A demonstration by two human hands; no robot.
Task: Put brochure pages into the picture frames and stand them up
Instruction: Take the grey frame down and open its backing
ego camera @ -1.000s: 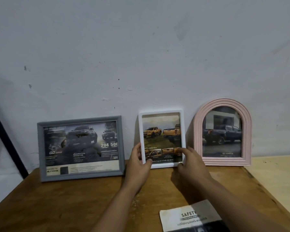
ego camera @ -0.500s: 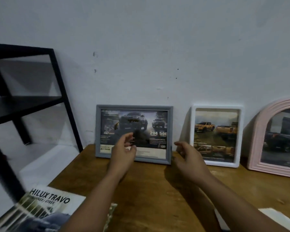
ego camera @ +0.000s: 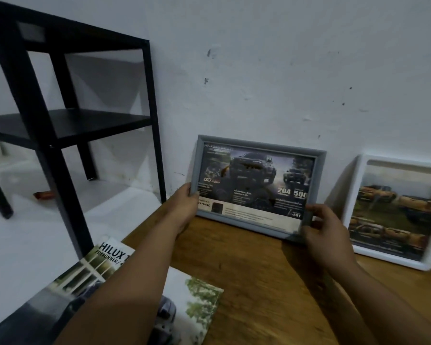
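On the wooden table [ego camera: 246, 270], left hand [ego camera: 184, 207] and right hand [ego camera: 326, 232] grip the rectangular grey frame [ego camera: 319, 175].

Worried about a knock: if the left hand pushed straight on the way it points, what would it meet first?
The left hand already grips the grey frame; beyond that, probably the wall right behind, though depth is unclear.

Warm brown wooden table [ego camera: 259, 282] with visible grain, glossy paper brochure [ego camera: 197, 295], smooth matt grey frame [ego camera: 320, 175], smooth white frame [ego camera: 356, 195], matt black shelf [ego camera: 67, 123], rough scuffed white wall [ego camera: 259, 70]
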